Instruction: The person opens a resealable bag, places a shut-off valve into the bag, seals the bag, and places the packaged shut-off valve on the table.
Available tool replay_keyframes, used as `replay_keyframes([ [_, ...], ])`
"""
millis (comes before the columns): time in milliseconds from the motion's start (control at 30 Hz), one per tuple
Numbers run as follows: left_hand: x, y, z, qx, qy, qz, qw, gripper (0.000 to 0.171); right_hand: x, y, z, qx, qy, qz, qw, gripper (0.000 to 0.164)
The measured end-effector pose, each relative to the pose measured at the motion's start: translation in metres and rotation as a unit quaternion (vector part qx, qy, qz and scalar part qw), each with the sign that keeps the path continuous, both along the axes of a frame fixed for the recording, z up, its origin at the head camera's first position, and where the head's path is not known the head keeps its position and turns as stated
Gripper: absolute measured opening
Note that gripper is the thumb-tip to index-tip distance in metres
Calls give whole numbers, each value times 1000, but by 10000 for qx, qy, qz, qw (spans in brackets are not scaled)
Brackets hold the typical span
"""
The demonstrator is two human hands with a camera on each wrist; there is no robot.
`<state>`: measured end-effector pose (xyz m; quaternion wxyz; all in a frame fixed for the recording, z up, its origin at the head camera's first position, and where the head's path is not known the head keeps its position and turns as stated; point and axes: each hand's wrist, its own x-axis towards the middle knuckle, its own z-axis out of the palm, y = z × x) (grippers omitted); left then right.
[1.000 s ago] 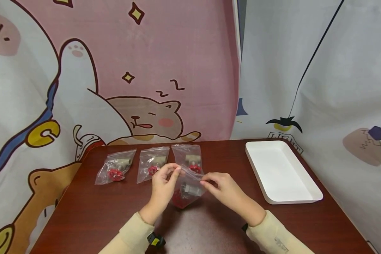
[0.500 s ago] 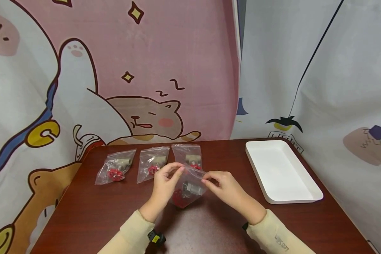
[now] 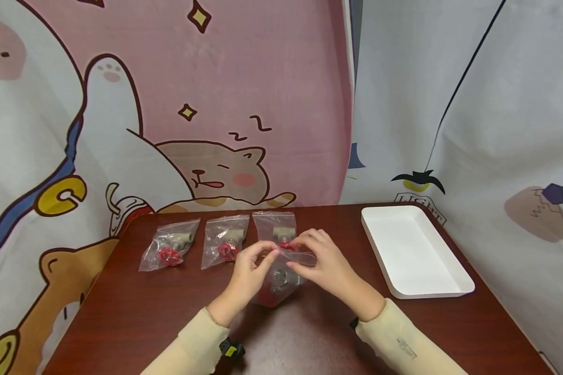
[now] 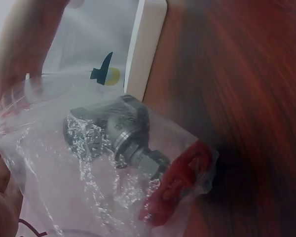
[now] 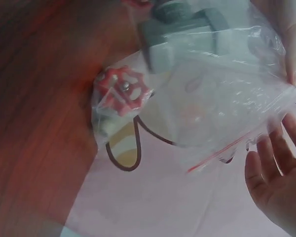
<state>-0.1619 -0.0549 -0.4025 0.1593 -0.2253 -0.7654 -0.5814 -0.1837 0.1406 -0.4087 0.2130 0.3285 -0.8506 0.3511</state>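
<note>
A clear zip bag (image 3: pixel 274 284) hangs above the table with a metal valve (image 4: pixel 130 133) inside; its red handwheel (image 4: pixel 177 182) sits at the bag's low end. My left hand (image 3: pixel 244 273) pinches the bag's top edge between thumb and forefinger. On the other side of the mouth, my right hand (image 3: pixel 330 268) has its thumb and fingers spread apart. In the right wrist view its fingers (image 5: pixel 269 163) look loosely extended close to the bag's edge; whether they touch the film is hard to tell. A red zip line (image 5: pixel 219 152) shows along the bag.
Three more bagged valves lie in a row at the back: a left bag (image 3: pixel 170 245), a middle bag (image 3: pixel 225 242) and a right bag (image 3: pixel 274 224) partly behind my hands. A white tray (image 3: pixel 370 229) stands at the right on the brown table (image 3: pixel 136 317).
My right hand has let its pinch on the bag's right corner spread and has risen slightly leftward, over the mouth. The left hand keeps its pinch and has shifted slightly right. The valve has turned inside the bag.
</note>
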Motion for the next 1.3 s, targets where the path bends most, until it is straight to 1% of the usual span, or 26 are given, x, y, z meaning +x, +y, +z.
replay_keyframes([
  [67,0,1,0,-55,175,-51,9998,5,-3,-3,1,84,-108,77,9999,26],
  [133,1,2,0,-83,324,-23,9994,5,-5,-6,2,28,-182,223,9996,18],
  [233,0,2,1,-150,548,144,9983,5,-6,-10,3,-189,-214,461,9985,10],
  [300,0,2,3,-207,693,269,9970,4,-6,-12,4,-370,-242,609,9972,7],
  [400,0,1,5,-227,836,341,9957,3,-5,-14,6,-516,-321,669,9959,6],
  [467,0,0,6,-231,871,349,9953,5,-5,-16,7,-566,-370,660,9955,6],
  [700,-1,-1,7,-214,863,308,9956,4,-5,-18,8,-691,-502,666,9941,7],
  [800,-1,0,7,-192,882,309,9954,4,-6,-16,9,-697,-712,681,9927,6],
  [1033,-1,0,5,-158,917,257,9953,5,-8,-11,12,-727,-1569,719,9823,10],
  [1167,0,0,4,-136,929,176,9954,5,-8,-11,13,-670,-1751,664,9800,10],
  [1300,-1,1,4,-135,904,177,9957,5,-8,-12,13,-644,-1809,565,9798,10],
])
